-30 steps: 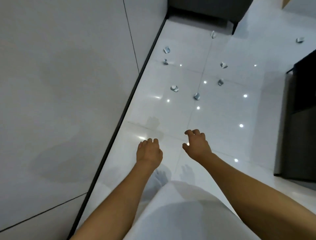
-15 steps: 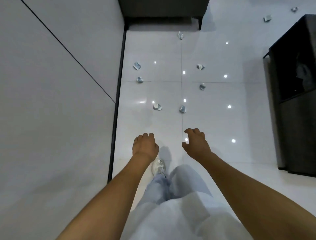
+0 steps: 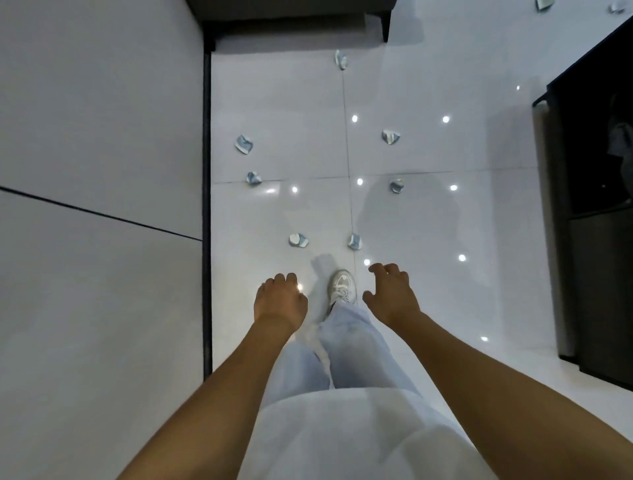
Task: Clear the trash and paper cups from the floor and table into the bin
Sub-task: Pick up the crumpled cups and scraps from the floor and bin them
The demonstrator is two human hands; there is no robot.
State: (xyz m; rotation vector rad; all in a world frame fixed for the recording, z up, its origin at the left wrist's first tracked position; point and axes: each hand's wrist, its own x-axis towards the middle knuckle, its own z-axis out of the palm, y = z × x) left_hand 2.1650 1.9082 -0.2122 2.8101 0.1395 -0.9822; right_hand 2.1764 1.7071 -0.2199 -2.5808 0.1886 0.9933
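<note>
Crumpled blue-and-white paper cups scattered over the glossy white floor (image 3: pixel 428 222), none held: nearest cup (image 3: pixel 298 240) and its neighbour (image 3: pixel 355 242) lying just beyond the hands, close to a tile seam. Farther off, one cup (image 3: pixel 253 178) on the cross seam near the left wall (image 3: pixel 96 137), another (image 3: pixel 244 144) just beyond it, a pair on the right side (image 3: pixel 397 186) (image 3: pixel 391 136), and a lone cup (image 3: pixel 341 60) far ahead before the dark furniture base (image 3: pixel 291 13). Two more scraps (image 3: pixel 544 4) at the far right top edge. Left hand (image 3: pixel 281 301) held palm down above the floor, fingers curled loosely under, empty. Right hand (image 3: pixel 392 294) also hovering, fingers spread and bent, thumb apart, gripping nothing. White sneaker (image 3: pixel 341 286) planted between the two hands, pale trouser leg (image 3: pixel 356 346) above it. Dark cabinet (image 3: pixel 596 205) standing along the right side. Bright ceiling-light reflections dotted across the tiles. Bin not visible anywhere.
</note>
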